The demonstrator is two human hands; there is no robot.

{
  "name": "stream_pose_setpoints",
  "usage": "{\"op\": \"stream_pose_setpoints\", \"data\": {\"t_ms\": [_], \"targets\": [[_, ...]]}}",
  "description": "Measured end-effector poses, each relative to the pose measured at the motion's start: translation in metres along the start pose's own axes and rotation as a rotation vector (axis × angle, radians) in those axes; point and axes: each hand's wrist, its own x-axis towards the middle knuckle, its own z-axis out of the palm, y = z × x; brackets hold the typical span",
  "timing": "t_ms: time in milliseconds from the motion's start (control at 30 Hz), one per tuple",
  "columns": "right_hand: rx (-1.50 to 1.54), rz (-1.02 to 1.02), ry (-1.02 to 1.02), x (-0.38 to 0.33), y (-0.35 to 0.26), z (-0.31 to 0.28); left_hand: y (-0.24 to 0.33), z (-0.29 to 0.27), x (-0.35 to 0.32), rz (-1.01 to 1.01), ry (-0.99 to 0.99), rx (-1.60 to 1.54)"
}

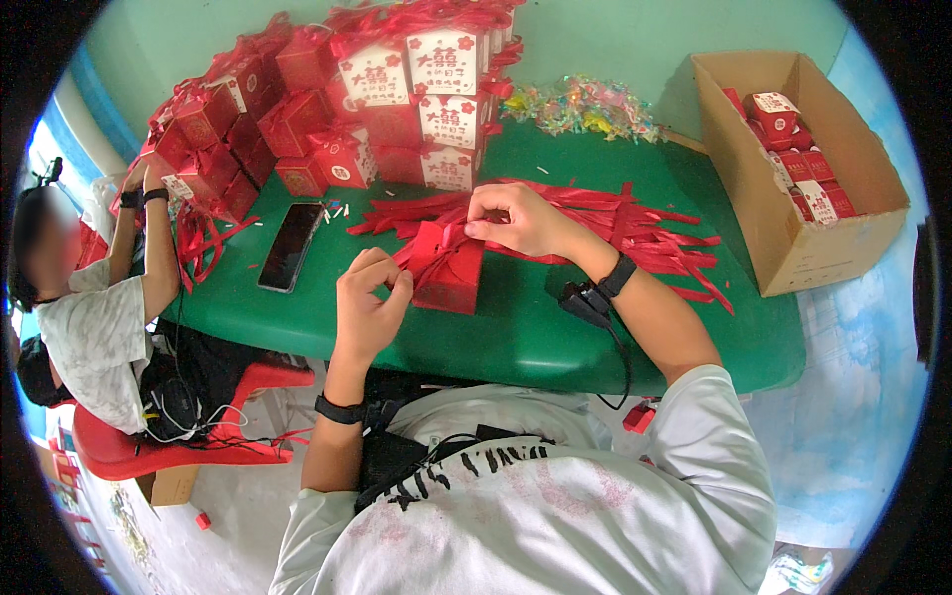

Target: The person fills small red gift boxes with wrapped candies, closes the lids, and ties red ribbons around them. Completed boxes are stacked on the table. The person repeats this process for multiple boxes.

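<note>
A small red gift box (451,290) stands on the green table in front of me, with a red ribbon (433,256) lying in loops across its top. My right hand (521,220) pinches a part of the ribbon above the box's far right side. At the box's left, my left hand (369,302) is closed, thumb against the curled fingers, on what looks like the ribbon's other end. Behind the box and my right wrist spreads a pile of loose red ribbons (645,236).
Stacked red and white gift boxes (451,119) stand at the back, more red boxes (208,119) at far left. Wrapped candies (585,107) lie behind. A phone (291,248) rests left. An open carton (843,238) holds boxes at right. A co-worker (94,307) sits at left.
</note>
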Motion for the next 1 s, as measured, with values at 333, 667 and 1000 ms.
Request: {"op": "stream_pose_setpoints", "data": {"t_ms": [333, 667, 1000], "targets": [[0.087, 0.038, 0.017, -0.001, 0.0, 0.002, -0.001, -0.003, 0.0, -0.067, -0.011, -0.121], [1.103, 0.092, -0.317, -0.027, -0.14, -0.014, -0.01, 0.0, -0.008, -0.173, 0.22, -0.322], [1.815, -0.23, -0.823, -0.082, -0.218, 0.003, -0.02, 0.011, -0.007, -0.157, 0.234, -0.293]]}}
